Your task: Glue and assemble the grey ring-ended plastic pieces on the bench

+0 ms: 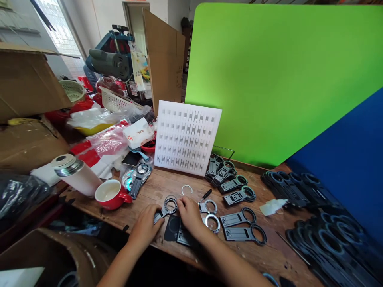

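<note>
My left hand (145, 224) is closed around the flat body of a grey plastic ring-ended part (170, 204), whose round end points away from me. At the ring's right edge, my right hand (190, 213) has its fingers pressed together; whatever is between them is hidden. Beneath my hands lie a dark flat pad (171, 228) and another dark part (183, 237), partly covered by my right hand. A thin pale ring (187, 189) rests on the wood just beyond. Right of my right hand are a black-handled screwdriver (207, 194), a grey ring-ended part (210, 207) and a silvery ring (212, 224).
Ring-ended parts (243, 231) lie on the wooden table, with stacks (329, 239) farther right. A white slotted foam board (187, 137) stands behind. At left are a red mug (110, 195) and a flask (76, 175). A green panel (269, 79) closes off the back.
</note>
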The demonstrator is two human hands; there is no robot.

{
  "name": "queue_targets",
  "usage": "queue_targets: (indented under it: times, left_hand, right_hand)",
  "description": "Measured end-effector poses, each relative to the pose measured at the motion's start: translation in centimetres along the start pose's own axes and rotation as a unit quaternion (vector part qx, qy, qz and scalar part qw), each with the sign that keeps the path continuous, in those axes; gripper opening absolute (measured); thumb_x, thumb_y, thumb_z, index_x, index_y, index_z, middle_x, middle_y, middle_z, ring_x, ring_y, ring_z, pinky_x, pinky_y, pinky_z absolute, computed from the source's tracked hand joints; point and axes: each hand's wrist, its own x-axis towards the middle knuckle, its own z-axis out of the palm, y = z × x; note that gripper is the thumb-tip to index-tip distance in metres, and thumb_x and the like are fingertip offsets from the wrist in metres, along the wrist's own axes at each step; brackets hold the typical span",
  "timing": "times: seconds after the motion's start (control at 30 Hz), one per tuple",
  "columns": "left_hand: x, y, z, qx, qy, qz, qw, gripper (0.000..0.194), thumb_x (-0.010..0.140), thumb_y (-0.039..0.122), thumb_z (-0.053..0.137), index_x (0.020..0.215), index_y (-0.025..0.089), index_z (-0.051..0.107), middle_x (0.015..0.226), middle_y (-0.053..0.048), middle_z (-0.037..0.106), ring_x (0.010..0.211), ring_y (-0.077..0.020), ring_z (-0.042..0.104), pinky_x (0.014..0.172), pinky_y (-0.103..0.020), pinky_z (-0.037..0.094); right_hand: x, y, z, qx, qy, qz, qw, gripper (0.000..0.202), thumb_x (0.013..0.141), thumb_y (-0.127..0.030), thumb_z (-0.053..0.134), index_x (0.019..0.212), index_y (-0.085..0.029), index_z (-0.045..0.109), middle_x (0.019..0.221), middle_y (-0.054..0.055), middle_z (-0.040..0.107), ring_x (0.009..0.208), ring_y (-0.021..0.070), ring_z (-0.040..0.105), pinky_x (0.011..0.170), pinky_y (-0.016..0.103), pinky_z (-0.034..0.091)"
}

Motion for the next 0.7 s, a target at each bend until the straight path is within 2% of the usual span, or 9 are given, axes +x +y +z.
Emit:
queue_targets:
  times: [0.1,0.23,0.7]
  left_hand:
    - [0.0,-0.5,0.6,0.008,0.007,-0.001,1.0,0.013,0.066,0.027,0.064,0.078,0.023,0.062,0.081,-0.005,0.063,0.084,-0.0267,0.057,0.078,-0.037,0.039]
    - [0.1,-0.9,0.6,0.012,0.008,0.003,1.0,0.008,0.067,0.027,0.064,0.072,0.023,0.059,0.076,-0.004,0.061,0.079,-0.0254,0.056,0.072,-0.034,0.037]
    - [-0.2,-1.5,0.8,0.03,-0.001,0.03,0.999,0.005,0.072,0.028,0.062,0.076,0.024,0.061,0.078,-0.004,0.061,0.08,-0.0245,0.055,0.075,-0.035,0.039]
  right_hand:
    - [0.0,-0.2,1.1,-0.046,0.004,-0.007,0.999,0.022,0.09,-0.025,0.046,0.078,-0.018,0.063,0.084,0.005,0.068,0.083,0.0181,0.059,0.072,0.026,0.032]
    - [-0.1,0.2,1.8,-0.073,-0.001,-0.012,0.997,0.024,0.092,-0.025,0.044,0.079,-0.018,0.063,0.085,0.005,0.068,0.084,0.0182,0.059,0.075,0.028,0.03]
    - [-0.8,0.4,1.6,-0.246,-0.023,-0.06,0.967,0.024,0.094,-0.026,0.039,0.084,-0.018,0.059,0.086,0.008,0.065,0.087,0.0228,0.055,0.074,0.034,0.026]
